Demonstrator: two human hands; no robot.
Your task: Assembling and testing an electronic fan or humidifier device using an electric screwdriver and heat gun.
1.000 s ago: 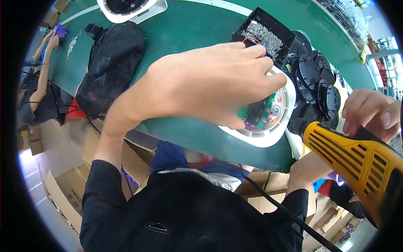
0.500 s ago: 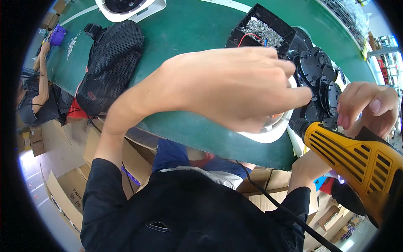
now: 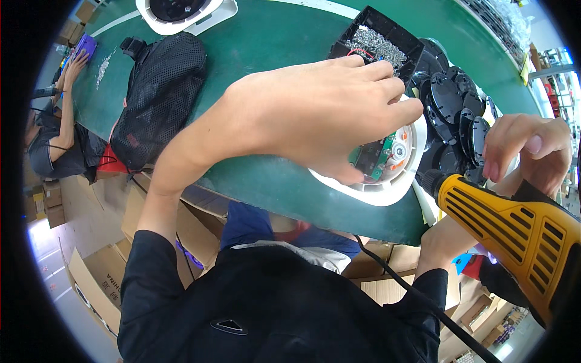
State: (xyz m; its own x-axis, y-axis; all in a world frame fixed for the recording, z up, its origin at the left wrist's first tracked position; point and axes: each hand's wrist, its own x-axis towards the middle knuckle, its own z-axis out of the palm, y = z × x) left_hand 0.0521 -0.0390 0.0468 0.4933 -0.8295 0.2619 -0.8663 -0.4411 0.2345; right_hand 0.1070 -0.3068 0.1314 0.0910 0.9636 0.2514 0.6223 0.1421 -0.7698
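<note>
My left hand (image 3: 330, 112) spans a round white plastic housing (image 3: 393, 192) lying on the table, thumb and index finger apart and the other fingers bent. The thumb tip lies at the edge of a green circuit board (image 3: 379, 158) inside the housing; my hand covers the rest of the board. At right, my right hand (image 3: 529, 148) has its fingers curled and drawn together; whatever they hold is hidden. A yellow and black power screwdriver (image 3: 502, 218) crosses in front of this hand and forearm, its nose toward the housing. Whether the hand bears its weight cannot be seen.
Behind my left hand stands a black box of small metal screws (image 3: 378, 45). Glossy black round covers (image 3: 448, 100) are piled beside it. A black mesh bag (image 3: 160, 100) and another white housing (image 3: 200, 21) lie left. A co-worker's hands (image 3: 72, 69) hold something purple. A black cable (image 3: 399, 293) crosses below.
My left hand has drawn back left from beside the screwdriver's nose, uncovering part of the circuit board. My right fingers have shifted slightly; the screwdriver stays put. The co-worker's hands have moved at the purple thing.
</note>
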